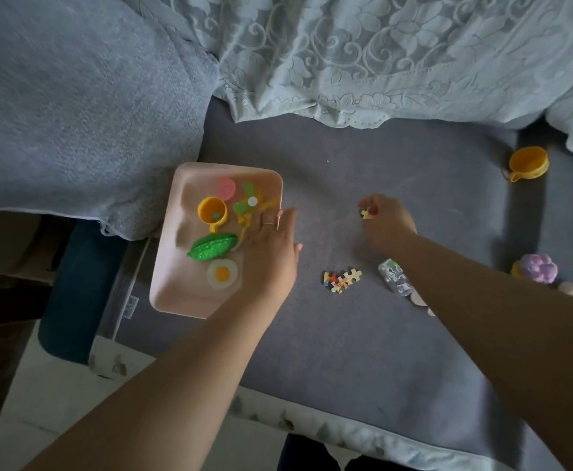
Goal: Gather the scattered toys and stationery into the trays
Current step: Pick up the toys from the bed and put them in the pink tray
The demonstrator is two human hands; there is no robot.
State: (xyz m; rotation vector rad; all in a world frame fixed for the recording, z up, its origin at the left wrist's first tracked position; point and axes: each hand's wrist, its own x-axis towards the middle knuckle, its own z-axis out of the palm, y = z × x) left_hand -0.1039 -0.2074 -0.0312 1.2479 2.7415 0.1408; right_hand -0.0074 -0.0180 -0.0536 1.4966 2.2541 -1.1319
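A few puzzle pieces are pinched in the curled fingertips of the right hand, held just above the grey bed cover, to the right of the pink tray. How many pieces are held cannot be told; they are small and partly hidden by the fingers.

A second cluster of puzzle pieces lies loose on the cover, nearer the body, between the 2 forearms. Just beside it, partly under the right forearm, lies a small clear bottle.

The left hand lies over the tray's right edge with fingers extended; whether anything is gripped beneath it cannot be told. The tray already holds a yellow cup, a green pod toy, a toy fried egg and a pink slice.

Further right, well apart, a second yellow cup and a purple soft toy remain ungathered.

Risks, as judged:
1. Pieces could slip from so light a pinch during carriage to the tray (flat, thin card).
2. The bottle could be rolled by the forearm.
3. The tray overhangs the mattress edge; downward pressure from the left hand could tip it.
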